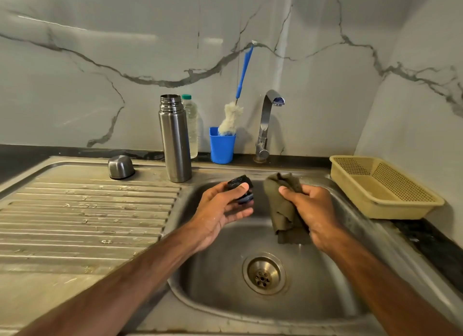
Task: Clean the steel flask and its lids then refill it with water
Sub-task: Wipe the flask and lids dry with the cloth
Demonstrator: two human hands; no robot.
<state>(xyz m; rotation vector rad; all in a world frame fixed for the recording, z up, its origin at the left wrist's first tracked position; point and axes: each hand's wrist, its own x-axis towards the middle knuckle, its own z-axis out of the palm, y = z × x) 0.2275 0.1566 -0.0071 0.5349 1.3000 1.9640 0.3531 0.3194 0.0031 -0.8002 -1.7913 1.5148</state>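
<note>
The steel flask (174, 140) stands upright and uncapped on the sink's back ledge. Its steel cup lid (121, 167) sits upside down to the left, at the top of the draining board. Over the sink bowl (220, 273), my left hand (220, 210) grips the black inner stopper (241, 186) between thumb and fingers. To the right of it, my right hand (310, 210) holds a crumpled olive-green cloth (283, 208) that hangs down into the bowl. Stopper and cloth are a little apart.
A tap (266, 125) stands behind the bowl, with no water running. A blue cup (221, 146) holds a bottle brush (233, 115). A plastic water bottle (191, 125) stands behind the flask. A yellow basket (380, 187) sits at the right. The ribbed draining board (82, 215) lies left.
</note>
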